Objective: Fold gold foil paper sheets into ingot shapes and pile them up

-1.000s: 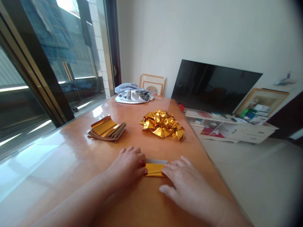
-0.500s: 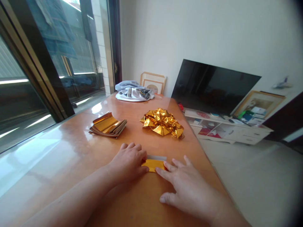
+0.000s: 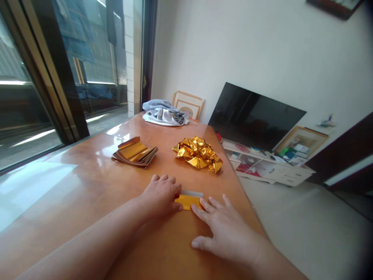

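Two hands, one folded gold sheet (image 3: 188,201), one stack of gold sheets (image 3: 134,151), one crumpled gold heap (image 3: 198,153).

I'm watching through the one head-worn camera, looking forward and down along the table (image 3: 87,182) from close above, facing the far wall and the window at left.

Left hand (image 3: 159,194), right hand (image 3: 224,229) pressing gold foil sheet (image 3: 187,201) flat.
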The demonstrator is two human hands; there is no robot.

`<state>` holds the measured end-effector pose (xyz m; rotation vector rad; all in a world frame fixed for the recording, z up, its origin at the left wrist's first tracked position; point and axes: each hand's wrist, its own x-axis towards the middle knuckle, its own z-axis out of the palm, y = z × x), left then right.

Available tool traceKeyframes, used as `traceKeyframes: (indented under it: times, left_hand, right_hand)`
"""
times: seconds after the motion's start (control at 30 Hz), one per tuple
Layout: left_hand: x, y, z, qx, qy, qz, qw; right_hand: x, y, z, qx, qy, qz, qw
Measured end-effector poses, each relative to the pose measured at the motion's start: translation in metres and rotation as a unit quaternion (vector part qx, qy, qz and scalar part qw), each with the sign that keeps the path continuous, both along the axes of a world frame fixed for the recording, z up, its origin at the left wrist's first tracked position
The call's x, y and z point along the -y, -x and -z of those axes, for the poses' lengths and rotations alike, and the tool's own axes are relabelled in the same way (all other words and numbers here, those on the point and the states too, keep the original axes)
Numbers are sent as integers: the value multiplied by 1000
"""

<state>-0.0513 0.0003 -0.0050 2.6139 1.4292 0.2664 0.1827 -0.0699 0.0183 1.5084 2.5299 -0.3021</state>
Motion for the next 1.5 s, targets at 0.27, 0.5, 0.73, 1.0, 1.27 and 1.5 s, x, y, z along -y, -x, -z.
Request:
traceKeyframes:
  times: [0.27,0.5,0.73,1.0,1.27,1.5]
  left_hand:
    - [-4,0,8,11,-13,-1,1000]
    - [-4,0,11,20,-15,-1,1000]
    - [-2,1,13,20,-35,-2,999]
    - [-3,-1,9,9,-22,-3,1000]
    - [-9,10,6,33,49,11,998]
    - [-10,15,-2,33,96,23,995]
  right_hand:
    - [13,-3,13,-5,-37,15,999]
    - [20,-13,10,25,-66,21,997]
    - [12,-3,4,24,-149,22,988]
    - [15,33,22,-58,-176,-8,983]
    - [21,45,22,3,-169,-2,986]
    - [19,49,15,30,-165,-24,986]
